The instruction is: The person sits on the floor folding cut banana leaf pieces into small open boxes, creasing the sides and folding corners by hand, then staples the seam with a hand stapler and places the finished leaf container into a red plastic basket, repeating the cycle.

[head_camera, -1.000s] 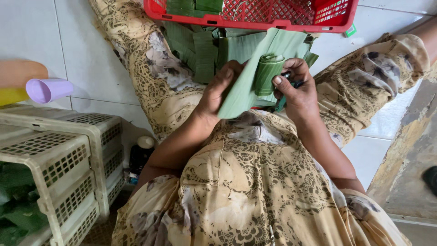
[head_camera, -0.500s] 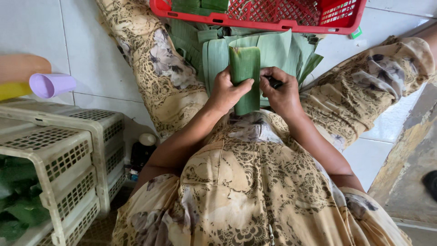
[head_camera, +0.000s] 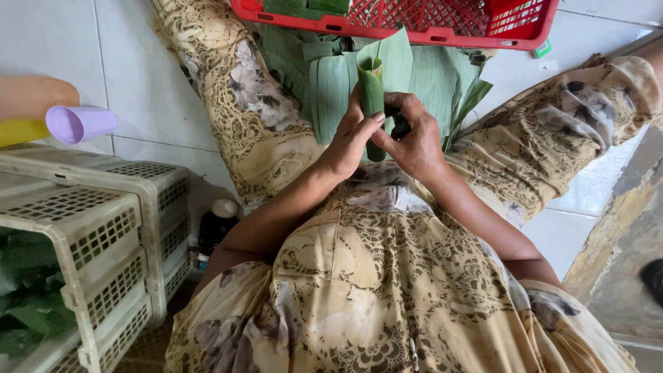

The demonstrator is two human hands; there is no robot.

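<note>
Item: rolled green leaf tube, upright, open at its top end, held over the lap between both hands. Its lower end shows just beneath the fingers, and its upper half rises clear above them.

Left hand: fingers curled closed around the left side of the tube, with the fingertips pressed against its middle.

Right hand: fingers bent closed against the right side of the tube, with a small dark object tucked among them; what it is cannot be told.

Beyond the fingers: a stack of flat green leaf sheets lying spread on the white tiled floor between the person's knees, directly behind the tube.

Further beyond: red plastic lattice basket at the top edge, holding folded green leaf pieces at its left end.

Left of the fingers, well apart: lilac plastic cup lying on its side, just beside an orange and yellow object; cream perforated crates, the nearest holding green leaves; a dark bottle with a pale cap beside the crates.

Beneath the fingers: patterned beige dress covering the lap and both knees.
</note>
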